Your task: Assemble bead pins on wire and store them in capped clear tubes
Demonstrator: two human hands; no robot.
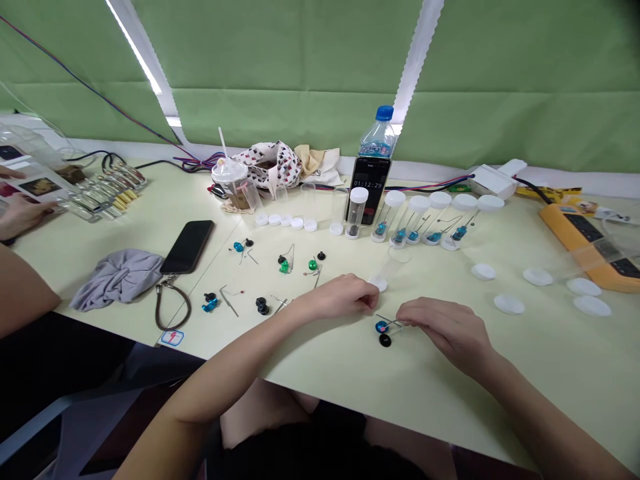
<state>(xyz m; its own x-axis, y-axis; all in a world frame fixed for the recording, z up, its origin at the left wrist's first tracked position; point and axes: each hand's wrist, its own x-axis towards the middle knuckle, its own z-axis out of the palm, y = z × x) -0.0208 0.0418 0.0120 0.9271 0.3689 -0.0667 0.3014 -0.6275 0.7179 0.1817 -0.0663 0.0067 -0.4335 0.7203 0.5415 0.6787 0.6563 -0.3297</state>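
Observation:
My left hand (pixel 347 295) rests low over the table with its fingers curled under; whatever they hold, if anything, is hidden. Right beside its knuckles is a clear tube (pixel 395 265) standing on a white cap (pixel 379 285). My right hand (pixel 450 327) has thumb and fingers pinched together at the end of a thin metal rod (pixel 397 323). Near those fingertips lie a blue knob-like part (pixel 382 327) and a black round part (pixel 385 341).
Capped tubes (pixel 434 220) with blue parts stand in a row behind, near a phone (pixel 371 190) leaning on a bottle (pixel 377 139). Small part sets (pixel 285 267) lie left. Loose white lids (pixel 509 305) and an orange power strip (pixel 585 243) are right. Another person's hand (pixel 23 213) is far left.

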